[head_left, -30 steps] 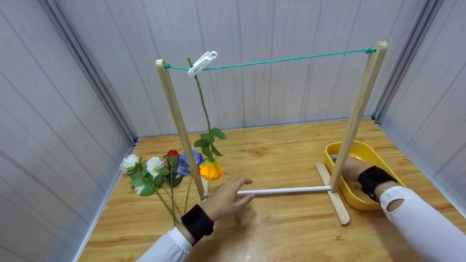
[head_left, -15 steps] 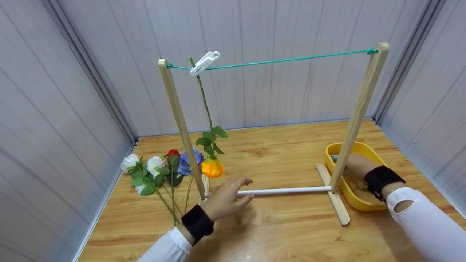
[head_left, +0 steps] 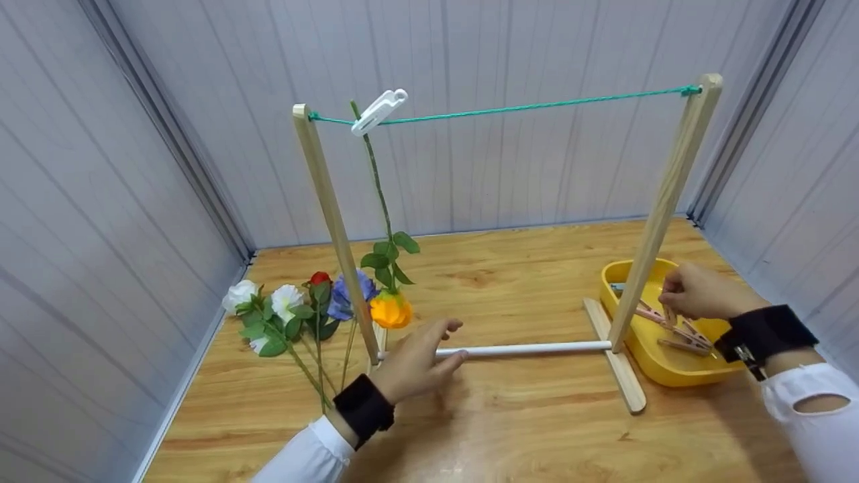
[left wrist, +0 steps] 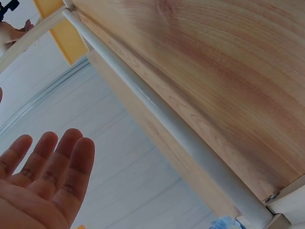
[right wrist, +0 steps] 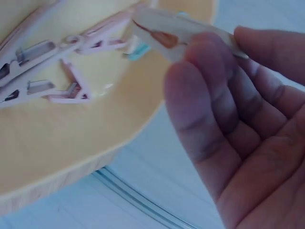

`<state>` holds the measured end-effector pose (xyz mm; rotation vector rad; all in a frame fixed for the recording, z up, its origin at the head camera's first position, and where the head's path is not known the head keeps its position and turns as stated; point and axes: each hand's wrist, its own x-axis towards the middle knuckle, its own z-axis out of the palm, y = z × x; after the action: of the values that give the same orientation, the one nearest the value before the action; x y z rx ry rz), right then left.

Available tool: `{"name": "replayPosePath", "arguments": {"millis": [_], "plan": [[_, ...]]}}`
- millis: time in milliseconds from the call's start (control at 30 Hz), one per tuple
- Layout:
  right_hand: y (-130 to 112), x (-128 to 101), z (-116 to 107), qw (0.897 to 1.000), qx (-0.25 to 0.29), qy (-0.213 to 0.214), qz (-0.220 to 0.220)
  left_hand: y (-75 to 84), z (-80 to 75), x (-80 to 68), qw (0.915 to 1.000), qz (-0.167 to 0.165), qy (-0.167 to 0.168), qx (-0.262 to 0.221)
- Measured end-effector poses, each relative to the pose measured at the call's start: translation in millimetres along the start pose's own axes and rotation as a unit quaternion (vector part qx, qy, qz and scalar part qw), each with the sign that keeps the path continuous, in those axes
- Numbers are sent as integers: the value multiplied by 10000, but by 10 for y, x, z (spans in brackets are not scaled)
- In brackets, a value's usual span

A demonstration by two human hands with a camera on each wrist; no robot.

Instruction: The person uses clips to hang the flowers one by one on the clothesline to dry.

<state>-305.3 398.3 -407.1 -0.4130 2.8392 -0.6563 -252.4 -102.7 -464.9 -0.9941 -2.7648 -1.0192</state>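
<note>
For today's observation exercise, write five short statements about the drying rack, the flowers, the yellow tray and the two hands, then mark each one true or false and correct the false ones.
1. A white plastic clothespin clips a green stem onto the green cord. True.
2. The orange artificial flower hanging from that stem points upward. False: its bloom hangs down, near the wooden tabletop.
3. The right hand pinches a pale pink clothespin over the yellow plastic tray. True.
4. The left hand grips a flower stem. False: it is open, with its fingers by the rack's white bottom rod.
5. The bunch of white, red and blue flowers lies in the tray. False: it lies on the tabletop, left of the rack.
</note>
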Motion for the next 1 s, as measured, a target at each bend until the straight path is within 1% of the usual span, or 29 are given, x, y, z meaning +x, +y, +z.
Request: {"name": "replayPosePath", "arguments": {"millis": [133, 233, 333, 400, 467, 500, 600, 700, 800, 867, 1000], "plan": [[-155, -171, -38, 9995, 253, -186, 82, 18, 3, 24, 9999, 1, 93, 82], [-281, -297, -29, 9987, 442, -256, -54, 29, 15, 40, 9999, 23, 130, 77], [-395, -404, -25, 9978, 548, -192, -305, 36, 28, 52, 9999, 56, 137, 27], [-461, -463, -28, 9966, 577, -132, -580, 42, 32, 58, 9999, 72, 131, -18], [-517, -509, -27, 9928, 732, -131, -941, 47, 36, 68, 9999, 84, 132, -49], [-543, -526, -25, 9894, 854, -164, -1165, 50, 36, 74, 9998, 91, 141, -51], [-637, -537, -4, 9748, 1240, -292, -1834, 62, 30, 85, 9997, 120, 200, -87], [-731, -522, 39, 9609, 1406, -239, -2374, 80, 30, 100, 9993, 178, 295, -137], [-821, -489, 106, 9471, 1526, 75, -2822, 111, 32, 117, 9988, 204, 383, -207], [-873, -457, 164, 9359, 1731, 310, -3054, 135, 33, 128, 9985, 203, 426, -280], [-971, -381, 292, 9136, 2261, 704, -3306, 183, 31, 152, 9976, 248, 473, -430]]}}
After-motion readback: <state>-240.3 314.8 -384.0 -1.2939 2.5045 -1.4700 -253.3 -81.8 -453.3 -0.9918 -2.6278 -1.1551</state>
